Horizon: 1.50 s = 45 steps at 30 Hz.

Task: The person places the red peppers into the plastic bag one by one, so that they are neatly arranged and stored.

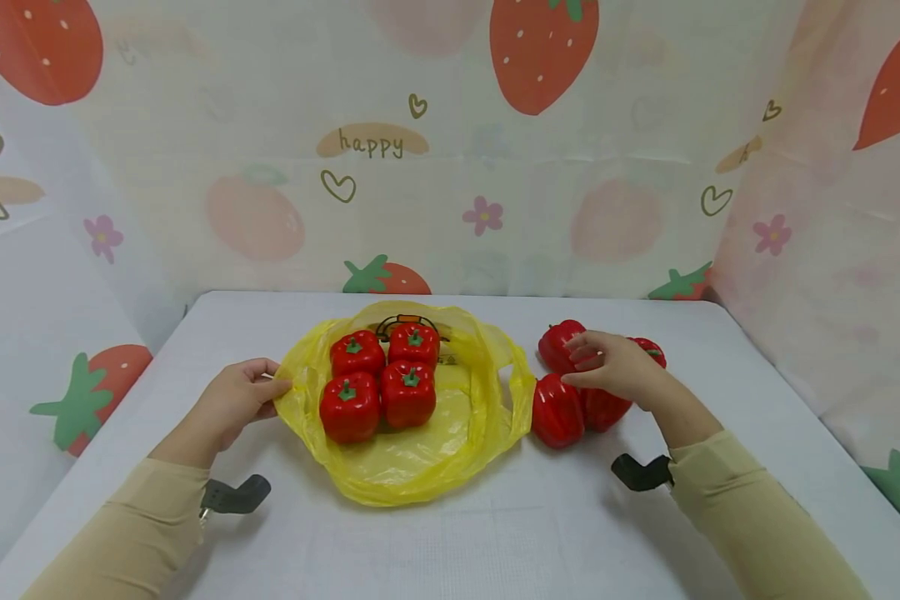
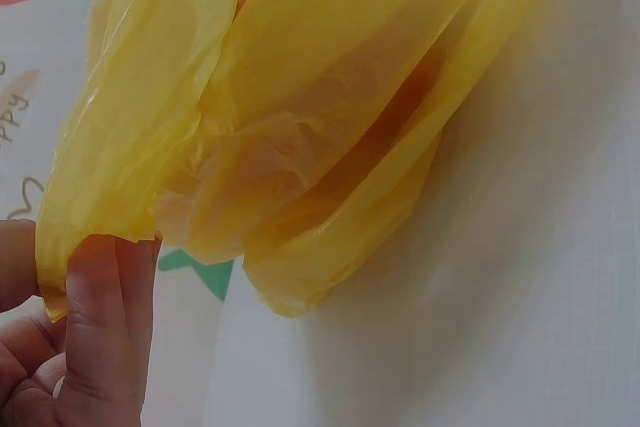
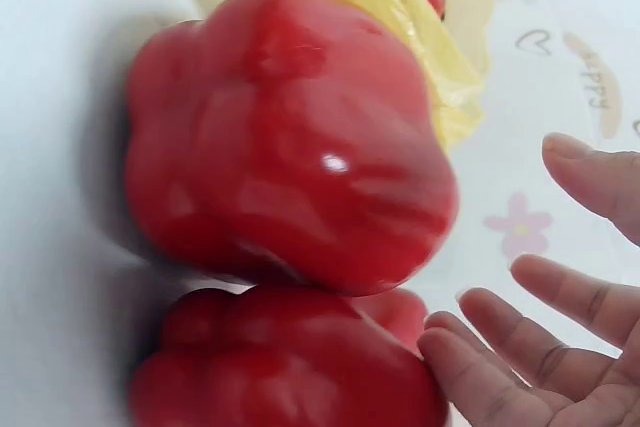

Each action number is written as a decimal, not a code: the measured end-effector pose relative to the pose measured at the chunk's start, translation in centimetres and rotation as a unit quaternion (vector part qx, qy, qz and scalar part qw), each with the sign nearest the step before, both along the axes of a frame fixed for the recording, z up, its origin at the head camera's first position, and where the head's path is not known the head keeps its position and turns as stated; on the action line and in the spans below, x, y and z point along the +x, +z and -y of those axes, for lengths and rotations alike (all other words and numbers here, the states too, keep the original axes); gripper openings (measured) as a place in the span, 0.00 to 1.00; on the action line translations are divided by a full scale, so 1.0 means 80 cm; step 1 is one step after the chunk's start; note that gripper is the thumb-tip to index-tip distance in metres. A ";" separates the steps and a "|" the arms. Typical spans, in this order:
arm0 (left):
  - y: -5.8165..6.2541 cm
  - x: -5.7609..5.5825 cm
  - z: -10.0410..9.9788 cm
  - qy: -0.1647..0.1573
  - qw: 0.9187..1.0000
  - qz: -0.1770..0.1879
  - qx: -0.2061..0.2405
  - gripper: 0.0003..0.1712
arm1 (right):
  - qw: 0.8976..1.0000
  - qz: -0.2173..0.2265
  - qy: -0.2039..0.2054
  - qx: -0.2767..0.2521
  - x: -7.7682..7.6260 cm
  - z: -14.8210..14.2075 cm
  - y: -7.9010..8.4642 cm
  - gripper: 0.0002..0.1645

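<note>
A yellow plastic bag [image 1: 378, 492] lies with its mouth spread wide, and several red bell peppers [image 1: 408, 393] with green stems stand inside it. At its left edge my left hand [image 1: 236, 400] pinches the rim between thumb and fingers; the left wrist view shows the thin plastic [image 2: 330, 67] hanging from that grip. My right hand [image 1: 618, 371] is over a group of loose red bell peppers [image 1: 557, 412] just right of the bag, fingers apart and holding nothing. In the right wrist view its fingertips overlap the lower pepper [image 3: 290, 367]; contact I cannot tell.
The white table [image 1: 487, 542] carries the bag and peppers. Behind it and at both sides hang cloth walls [image 1: 457, 183] printed with strawberries, flowers and hearts. A dark mount juts from each wrist. One loose pepper lies close against the bag's right edge.
</note>
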<state>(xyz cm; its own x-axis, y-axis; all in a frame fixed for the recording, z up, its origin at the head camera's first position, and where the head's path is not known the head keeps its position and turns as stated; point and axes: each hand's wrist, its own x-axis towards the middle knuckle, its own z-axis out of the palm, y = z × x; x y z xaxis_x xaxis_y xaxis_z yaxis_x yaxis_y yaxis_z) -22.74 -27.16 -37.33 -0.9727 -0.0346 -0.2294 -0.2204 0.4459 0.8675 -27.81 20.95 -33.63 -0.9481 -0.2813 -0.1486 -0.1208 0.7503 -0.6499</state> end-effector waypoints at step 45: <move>0.001 -0.001 0.000 -0.002 1.000 0.002 -0.012 0.20 | 0.994 0.052 0.037 0.085 0.019 0.039 -0.033 0.42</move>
<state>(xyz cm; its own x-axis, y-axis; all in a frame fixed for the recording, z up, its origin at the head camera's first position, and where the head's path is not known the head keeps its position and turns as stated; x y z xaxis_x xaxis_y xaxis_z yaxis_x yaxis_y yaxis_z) -22.84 -27.14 -37.24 -0.9718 -0.0373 -0.2330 -0.2230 0.4676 0.8553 -26.26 17.86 -36.30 -0.9028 -0.3116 -0.2964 -0.1177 0.8420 -0.5265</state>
